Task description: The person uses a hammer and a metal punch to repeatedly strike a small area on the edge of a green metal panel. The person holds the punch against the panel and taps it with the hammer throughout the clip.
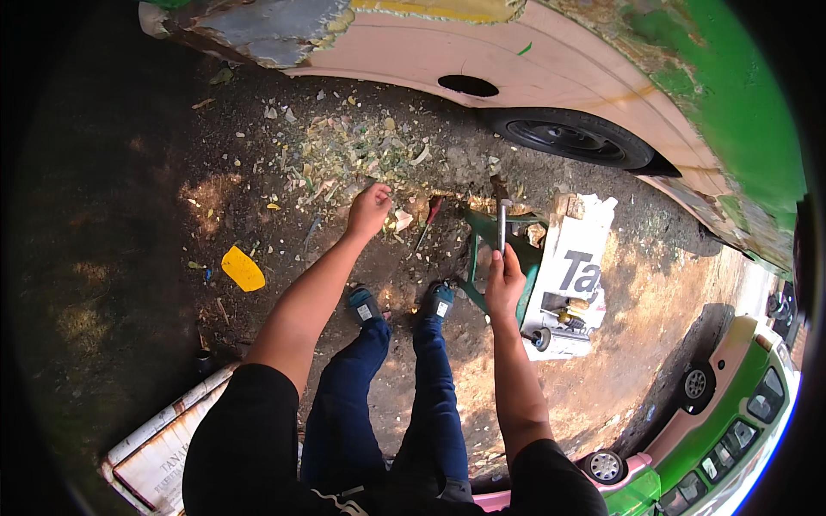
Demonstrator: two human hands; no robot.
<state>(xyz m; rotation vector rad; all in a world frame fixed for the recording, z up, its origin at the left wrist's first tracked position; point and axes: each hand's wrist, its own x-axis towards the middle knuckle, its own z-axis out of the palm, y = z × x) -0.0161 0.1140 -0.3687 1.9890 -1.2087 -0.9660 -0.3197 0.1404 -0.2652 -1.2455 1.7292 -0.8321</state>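
My right hand point(505, 279) is closed around what looks like a hammer point(502, 225), its shiny metal shaft pointing away from me and a dark, rusty head at the far end. Beneath it stands a small green stool point(471, 273). Over the bare ground, my left hand point(370, 211) is held with its fingers curled in; whether anything small is between them cannot be made out. A red-handled tool point(434, 209), probably a screwdriver, lies on the soil between my hands. Many broken chips point(361, 146) are scattered beyond my left hand.
A pink and green vehicle body point(387, 64) with peeling paint and a black wheel point(572, 138) spans the far side. Right of the stool, a white printed sheet point(559, 241) lies near a metal cylinder point(559, 342). A yellow piece point(243, 269) lies left; another vehicle point(723, 430) stands lower right.
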